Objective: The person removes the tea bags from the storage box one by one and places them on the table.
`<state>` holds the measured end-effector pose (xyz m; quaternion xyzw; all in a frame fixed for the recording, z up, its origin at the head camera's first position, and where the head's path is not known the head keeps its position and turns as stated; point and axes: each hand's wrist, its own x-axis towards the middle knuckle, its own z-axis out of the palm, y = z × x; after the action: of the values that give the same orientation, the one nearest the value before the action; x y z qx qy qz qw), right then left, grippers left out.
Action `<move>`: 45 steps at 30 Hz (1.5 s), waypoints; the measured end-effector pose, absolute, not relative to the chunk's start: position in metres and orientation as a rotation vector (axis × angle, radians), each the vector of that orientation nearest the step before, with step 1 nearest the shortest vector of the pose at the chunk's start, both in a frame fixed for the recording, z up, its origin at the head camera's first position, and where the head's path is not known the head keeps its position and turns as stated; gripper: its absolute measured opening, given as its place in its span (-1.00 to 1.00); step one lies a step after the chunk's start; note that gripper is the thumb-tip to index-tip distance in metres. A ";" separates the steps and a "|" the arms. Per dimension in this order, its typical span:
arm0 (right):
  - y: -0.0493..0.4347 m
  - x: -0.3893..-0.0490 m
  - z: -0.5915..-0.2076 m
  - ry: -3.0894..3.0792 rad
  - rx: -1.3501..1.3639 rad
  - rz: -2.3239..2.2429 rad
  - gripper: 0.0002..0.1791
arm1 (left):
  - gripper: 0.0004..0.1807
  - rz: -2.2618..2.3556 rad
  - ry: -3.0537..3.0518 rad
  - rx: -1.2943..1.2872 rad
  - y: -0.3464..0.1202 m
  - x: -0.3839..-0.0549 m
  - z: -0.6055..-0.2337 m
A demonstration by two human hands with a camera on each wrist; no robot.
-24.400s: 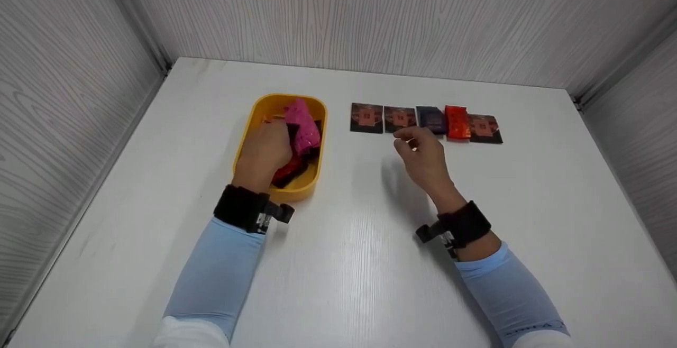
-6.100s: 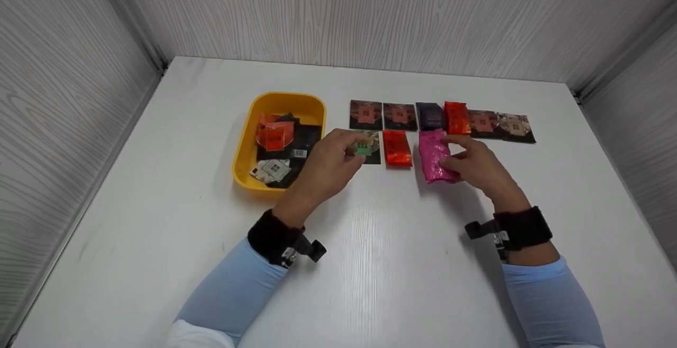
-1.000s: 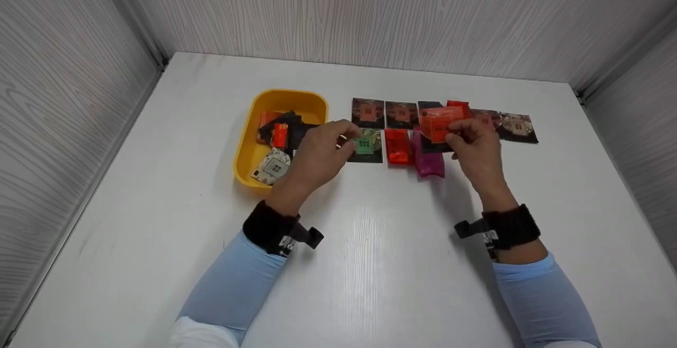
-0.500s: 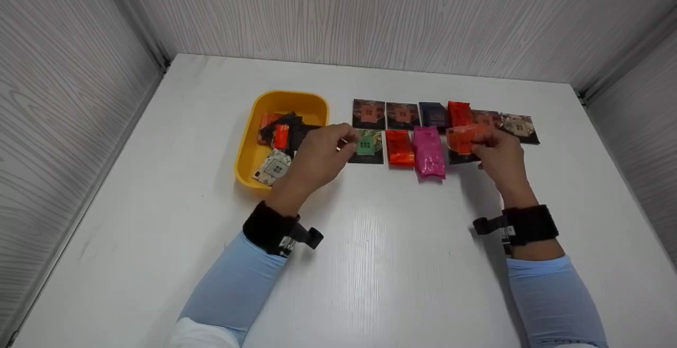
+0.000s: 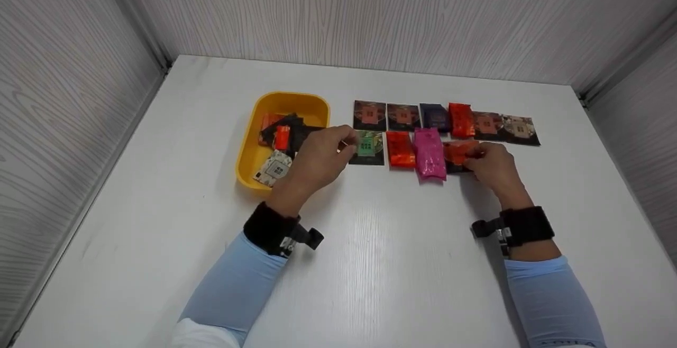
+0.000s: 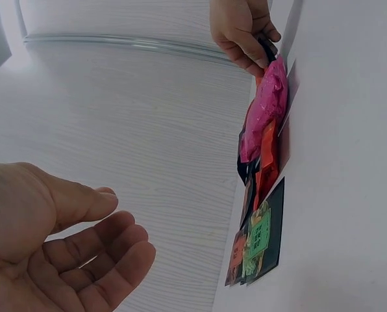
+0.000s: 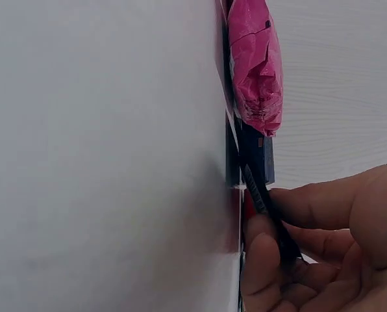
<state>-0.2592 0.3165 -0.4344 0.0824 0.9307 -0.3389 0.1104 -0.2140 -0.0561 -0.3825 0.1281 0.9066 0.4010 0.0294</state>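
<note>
The right hand (image 5: 495, 169), mid-right, pinches an orange packet (image 5: 455, 153); its tilt could nudge the pink packet (image 5: 430, 153). The left hand (image 5: 319, 161) curls loosely, empty.

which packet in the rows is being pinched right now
The orange-and-black packet at the right end of the near row, just right of the pink one. The right hand pinches it; no other packet in the rows is held.

Your white table (image 5: 370, 263)
It bears your yellow bin (image 5: 246, 149); right of the bin, a back row of six packets (image 5: 435, 118); nearer you, a green-labelled sachet (image 5: 368, 148), red packet (image 5: 401, 150), pink packet (image 5: 429, 155)
</note>
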 end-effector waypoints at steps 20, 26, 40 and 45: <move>0.311 -0.257 -0.436 2.701 0.113 -0.837 -0.38 | -0.84 1.227 2.800 0.407 -0.059 -0.213 -0.382; 0.308 -0.254 -0.435 2.720 0.121 -0.818 -0.36 | -0.83 1.262 2.798 0.423 -0.061 -0.213 -0.382; 0.311 -0.253 -0.434 2.778 0.070 -0.738 -0.35 | -0.80 1.277 2.837 0.364 -0.075 -0.216 -0.372; 0.310 -0.253 -0.433 2.793 0.103 -0.744 -0.34 | -0.79 1.276 2.855 0.337 -0.084 -0.218 -0.367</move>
<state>-0.2528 0.3102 -0.4334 0.0353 0.9582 -0.2553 0.1243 -0.2179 -0.0843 -0.3668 0.1071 0.9077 0.4057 -0.0016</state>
